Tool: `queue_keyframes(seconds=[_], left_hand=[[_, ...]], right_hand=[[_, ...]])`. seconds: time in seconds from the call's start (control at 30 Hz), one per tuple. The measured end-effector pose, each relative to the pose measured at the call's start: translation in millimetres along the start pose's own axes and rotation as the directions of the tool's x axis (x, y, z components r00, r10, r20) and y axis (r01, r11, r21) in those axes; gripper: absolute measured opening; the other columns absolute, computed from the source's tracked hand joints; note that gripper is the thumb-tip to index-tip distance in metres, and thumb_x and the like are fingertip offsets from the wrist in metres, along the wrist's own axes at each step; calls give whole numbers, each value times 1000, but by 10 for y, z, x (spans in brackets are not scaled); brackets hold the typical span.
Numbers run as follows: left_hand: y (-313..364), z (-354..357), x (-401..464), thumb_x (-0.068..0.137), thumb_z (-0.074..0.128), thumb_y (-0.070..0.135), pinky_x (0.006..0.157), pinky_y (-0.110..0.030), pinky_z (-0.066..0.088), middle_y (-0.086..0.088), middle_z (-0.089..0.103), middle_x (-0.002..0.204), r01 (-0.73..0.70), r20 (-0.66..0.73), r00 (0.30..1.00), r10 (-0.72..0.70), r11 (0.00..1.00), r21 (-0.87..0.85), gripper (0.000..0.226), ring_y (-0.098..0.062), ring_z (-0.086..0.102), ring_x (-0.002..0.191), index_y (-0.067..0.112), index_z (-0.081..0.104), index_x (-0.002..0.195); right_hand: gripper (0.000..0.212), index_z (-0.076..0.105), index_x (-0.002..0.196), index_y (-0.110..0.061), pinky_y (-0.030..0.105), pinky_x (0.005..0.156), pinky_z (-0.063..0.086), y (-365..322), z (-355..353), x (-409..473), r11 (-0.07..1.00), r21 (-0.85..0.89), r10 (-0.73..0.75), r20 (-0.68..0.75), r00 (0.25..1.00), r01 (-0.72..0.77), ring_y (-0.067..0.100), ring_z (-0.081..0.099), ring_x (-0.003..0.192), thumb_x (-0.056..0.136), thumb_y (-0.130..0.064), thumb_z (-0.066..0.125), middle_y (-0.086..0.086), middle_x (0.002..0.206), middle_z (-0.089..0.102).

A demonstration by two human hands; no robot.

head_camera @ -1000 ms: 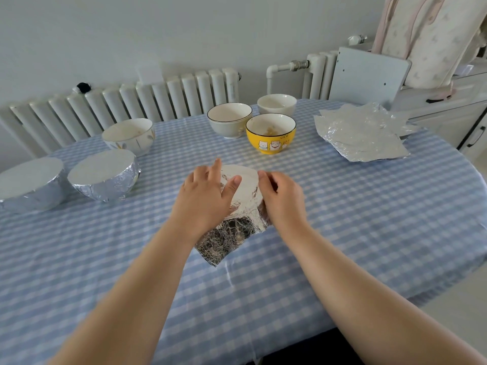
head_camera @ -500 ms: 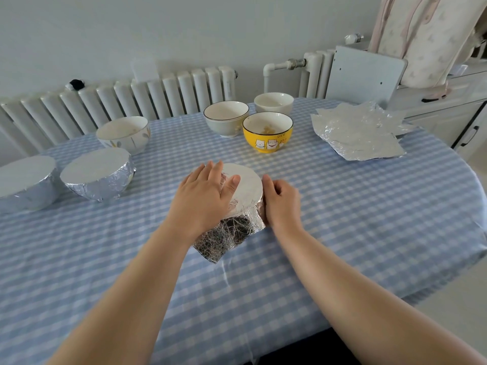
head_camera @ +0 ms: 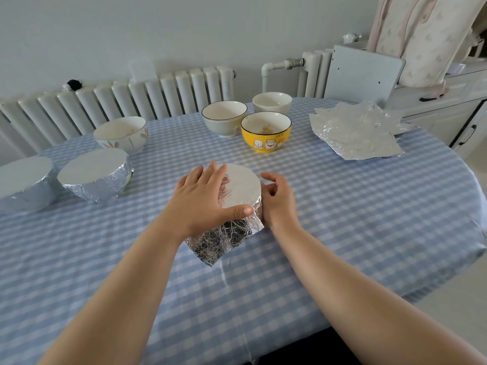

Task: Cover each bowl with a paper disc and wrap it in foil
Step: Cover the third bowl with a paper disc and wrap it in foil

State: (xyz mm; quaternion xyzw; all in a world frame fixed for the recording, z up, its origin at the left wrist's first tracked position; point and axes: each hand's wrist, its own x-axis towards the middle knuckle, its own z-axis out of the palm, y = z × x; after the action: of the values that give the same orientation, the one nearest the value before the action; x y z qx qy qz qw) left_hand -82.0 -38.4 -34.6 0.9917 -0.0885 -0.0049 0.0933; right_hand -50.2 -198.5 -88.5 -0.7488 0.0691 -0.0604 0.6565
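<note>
Where the table (head_camera: pixel 342 219) runs off at the far left, two foil-wrapped bowls are seen side by side: one cut by the frame edge (head_camera: pixel 23 185) and a second (head_camera: pixel 95 177) just beside it, both with flat smooth tops. Behind the second, an uncovered white bowl with a leaf pattern (head_camera: pixel 121 134) is set near the radiator (head_camera: pixel 118 101). At the centre, the bowl being wrapped (head_camera: pixel 237 204) is covered with a white paper disc (head_camera: pixel 241 187), and crumpled foil (head_camera: pixel 221 239) is folded up around its near side, one corner lying loose on the checked cloth. The left hand (head_camera: pixel 203 198) is laid flat on the disc, fingers straight, thumb pressed at the near rim. The right hand (head_camera: pixel 278 200) is curled against the bowl's right side, fingers bent over the foil edge. Farther back, three open bowls are grouped: a pale one (head_camera: pixel 224 118), a white one (head_camera: pixel 272 101) and a yellow cat-print one (head_camera: pixel 266 133). At the right, loose foil sheets (head_camera: pixel 355 130) are stacked
</note>
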Motion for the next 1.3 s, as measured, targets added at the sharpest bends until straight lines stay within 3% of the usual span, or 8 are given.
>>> queue_keyframes(seconds=[0.13,0.27,0.43,0.7,0.87,1.0,1.17,1.3], left_hand=[[9,4,10,43,10,103,120,-43,1,2,-1,166,2,-10,1000,-2,1000,4,137,-19,-2,152,27,4,157],[6,4,6,42,9,104,120,-44,1,2,-1,166,7,-9,1000,-7,1000,-1,138,-19,-2,152,28,4,157],[18,4,3,37,3,108,120,-45,1,2,0,166,11,-6,1000,-11,1000,-10,144,-20,-2,152,28,4,157],[49,-10,-6,41,9,106,121,-44,2,1,3,166,15,-19,1000,-15,1000,-10,140,-20,0,152,28,6,158],[37,-15,-5,46,14,102,120,-44,2,2,2,166,27,-12,1000,-27,1000,-2,135,-20,0,152,27,5,157],[33,-7,-8,45,14,103,121,-44,1,1,1,166,34,-13,999,-34,999,-4,137,-21,1,152,26,4,158],[35,18,20,42,12,105,121,-45,2,-2,6,166,63,-41,997,-63,998,-5,141,-23,3,152,24,7,157],[137,67,17,48,14,106,121,-49,6,-8,10,165,218,-91,971,-220,975,-39,137,-30,4,152,21,17,156]], right_hand=[[13,54,113,-28,9,40,37,-52,-28,-5,999,-33,-3,42,999,4,4,59,65,101,-24,52,-6,89,64],[6,55,102,-29,13,43,37,-64,-42,13,982,-190,-7,90,996,24,10,60,78,100,-27,49,-6,99,66],[16,57,108,-29,39,98,42,-25,-61,65,886,-456,-21,139,990,83,23,56,112,102,-30,43,-3,110,65],[34,55,130,-23,36,99,31,-28,-116,49,649,-725,-62,254,965,232,25,44,124,99,-21,43,3,130,56],[25,63,104,-23,31,74,50,-38,-235,184,964,-264,2,-59,998,-17,20,65,95,98,-9,42,-8,94,65],[21,65,100,-11,39,76,57,-133,-279,37,1000,13,25,-89,996,-24,14,67,74,103,-19,45,-3,83,69],[42,70,72,-26,35,76,54,-126,-175,-230,999,-22,41,12,999,-41,16,71,77,104,-35,44,-2,76,73],[51,62,65,-14,27,58,39,-275,-136,-139,996,-74,46,85,995,-40,1,49,47,100,-46,46,-14,48,54]])
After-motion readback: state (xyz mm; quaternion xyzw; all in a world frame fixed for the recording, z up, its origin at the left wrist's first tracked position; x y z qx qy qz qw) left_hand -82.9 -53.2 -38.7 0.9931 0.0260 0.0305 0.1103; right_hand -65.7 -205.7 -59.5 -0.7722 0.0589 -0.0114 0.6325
